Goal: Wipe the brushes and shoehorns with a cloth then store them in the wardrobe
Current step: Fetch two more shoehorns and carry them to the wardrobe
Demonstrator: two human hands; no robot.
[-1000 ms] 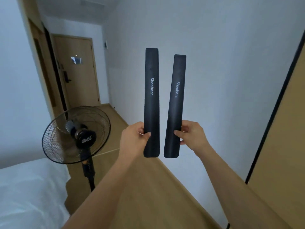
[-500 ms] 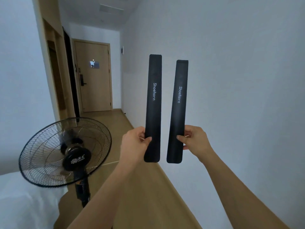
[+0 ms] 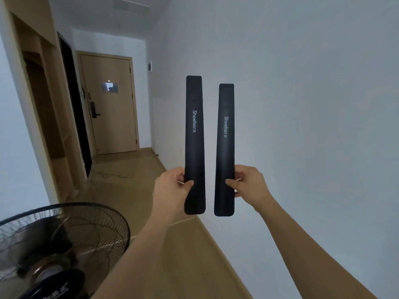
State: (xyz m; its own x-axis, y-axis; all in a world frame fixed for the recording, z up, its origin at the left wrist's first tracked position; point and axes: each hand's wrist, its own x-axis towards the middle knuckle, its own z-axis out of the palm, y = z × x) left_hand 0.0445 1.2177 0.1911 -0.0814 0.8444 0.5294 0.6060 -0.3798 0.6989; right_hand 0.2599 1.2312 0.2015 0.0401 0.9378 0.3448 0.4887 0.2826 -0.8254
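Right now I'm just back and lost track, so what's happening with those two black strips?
A person holds up two long, flat black shoehorns, each printed "Shoehorn". The left hand pinches the left shoehorn near its lower end, and the right hand pinches the right shoehorn likewise. Both stand upright, side by side, apart. No cloth or brush is in view.

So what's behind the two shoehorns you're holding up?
Behind the left shoehorn and right shoehorn is plain white wall, with wood floor below. The strips they cover, and each hand's fingers behind them, can't be seen.
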